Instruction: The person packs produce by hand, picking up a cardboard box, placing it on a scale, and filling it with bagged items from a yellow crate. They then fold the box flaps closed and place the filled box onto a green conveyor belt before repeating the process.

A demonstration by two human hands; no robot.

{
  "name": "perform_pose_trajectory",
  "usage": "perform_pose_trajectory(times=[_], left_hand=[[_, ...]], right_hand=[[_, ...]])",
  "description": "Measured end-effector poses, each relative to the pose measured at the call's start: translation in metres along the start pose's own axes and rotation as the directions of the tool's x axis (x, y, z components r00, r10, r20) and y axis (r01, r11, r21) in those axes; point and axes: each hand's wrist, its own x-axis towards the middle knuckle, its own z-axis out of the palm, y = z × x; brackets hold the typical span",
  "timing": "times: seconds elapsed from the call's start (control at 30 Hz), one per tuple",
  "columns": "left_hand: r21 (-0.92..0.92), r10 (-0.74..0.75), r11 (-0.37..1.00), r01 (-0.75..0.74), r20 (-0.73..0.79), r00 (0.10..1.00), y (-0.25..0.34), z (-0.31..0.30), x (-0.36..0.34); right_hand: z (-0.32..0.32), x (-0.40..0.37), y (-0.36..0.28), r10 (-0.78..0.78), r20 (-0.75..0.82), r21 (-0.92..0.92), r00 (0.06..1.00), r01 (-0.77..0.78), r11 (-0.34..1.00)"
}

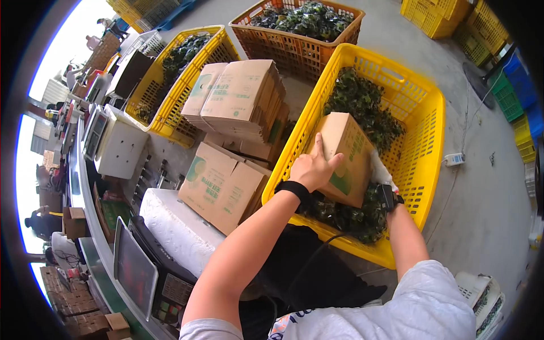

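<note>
A brown cardboard box [344,150] with green print sits tilted in a large yellow crate [422,156], over dark green leafy produce [362,93]. My left hand [316,169] presses on its near left face, thumb and index finger spread along the cardboard. At the opposite side my right hand [383,171], in a white glove, grips the box, its fingertips hidden behind the edge. Between them the two hands hold the box. Black bands show on both wrists.
Left of the crate lie stacks of flattened cartons [235,96] and another carton [221,184] on white foam [178,218]. A scale with a screen [136,272] stands lower left. Beyond are a leaf-filled orange crate [297,51] and yellow crate [181,113]. A cable with a white socket [453,160] crosses the floor.
</note>
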Motion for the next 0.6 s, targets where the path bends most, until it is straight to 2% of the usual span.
perform_pose_trajectory(times=[0.03,0.07,0.1,0.13,0.2,0.23,0.27,0.3,0.33,0.37,0.4,0.43,0.47,0.5,0.53,0.57,0.6], left_hand=[[0.138,0.142,0.981,-0.138,-0.022,0.990,-0.009,-0.009,-0.008],[0.278,0.283,0.923,-0.267,-0.017,0.959,-0.018,-0.017,-0.018],[-0.376,0.083,0.918,-0.130,-0.140,0.987,-0.019,-0.029,-0.032],[-0.699,0.056,0.712,-0.067,-0.039,0.998,-0.031,-0.031,-0.033],[-0.875,-0.071,0.424,0.232,0.224,0.972,-0.018,-0.056,-0.078],[-0.877,-0.067,0.425,0.223,0.215,0.974,-0.023,-0.057,-0.088],[-0.938,-0.029,0.285,0.197,0.197,0.980,-0.029,-0.059,-0.097],[-0.977,0.007,0.135,0.167,0.169,0.986,-0.035,-0.063,-0.105],[-0.987,0.028,0.036,0.154,0.155,0.988,-0.041,-0.069,-0.116],[-0.988,0.046,-0.036,0.150,0.148,0.988,-0.047,-0.071,-0.124],[-0.983,0.061,-0.108,0.146,0.140,0.988,-0.055,-0.071,-0.131],[-0.986,0.055,-0.106,0.128,0.123,0.991,-0.063,-0.071,-0.136],[-0.977,0.104,-0.182,0.111,0.093,0.990,-0.072,-0.068,-0.142],[-0.961,0.148,-0.258,0.097,0.060,0.987,-0.079,-0.064,-0.148],[-0.963,0.137,-0.258,0.080,0.046,0.990,-0.086,-0.063,-0.155],[-0.947,0.171,-0.308,0.085,0.033,0.985,-0.092,-0.061,-0.162],[-0.928,0.202,-0.361,0.093,0.019,0.979,-0.098,-0.058,-0.171]], right_hand=[[0.009,-0.005,-0.005,-0.040,0.004,0.101,0.999,0.039,0.994],[0.020,-0.012,-0.017,-0.043,0.007,0.098,0.999,0.042,0.994],[0.035,-0.023,-0.036,-0.128,0.071,-0.007,0.989,0.128,0.992],[0.052,-0.034,-0.058,-0.205,0.144,-0.109,0.968,0.222,0.969],[0.103,-0.057,-0.095,-0.278,0.232,-0.341,0.932,0.346,0.874],[0.134,-0.075,-0.101,-0.309,0.229,-0.344,0.923,0.373,0.862],[0.168,-0.093,-0.105,-0.342,0.227,-0.345,0.912,0.404,0.847],[0.201,-0.116,-0.106,-0.463,0.283,-0.515,0.840,0.541,0.666],[0.199,-0.107,-0.110,-0.508,0.356,-0.570,0.784,0.613,0.547],[0.205,-0.117,-0.119,-0.510,0.615,-0.671,0.601,0.739,0.060],[0.213,-0.129,-0.128,-0.355,0.831,-0.552,0.428,0.710,-0.437],[0.219,-0.129,-0.141,-0.235,0.888,-0.457,0.395,0.698,-0.552],[0.236,-0.140,-0.138,-0.328,0.933,-0.326,0.146,0.731,-0.600],[0.264,-0.174,-0.141,-0.454,0.749,-0.587,0.482,0.801,-0.117],[0.285,-0.199,-0.144,-0.363,0.500,-0.681,0.786,0.616,0.396],[0.280,-0.196,-0.145,-0.376,0.459,-0.578,0.805,0.592,0.562],[0.268,-0.190,-0.147,-0.406,0.444,-0.501,0.799,0.597,0.627]])
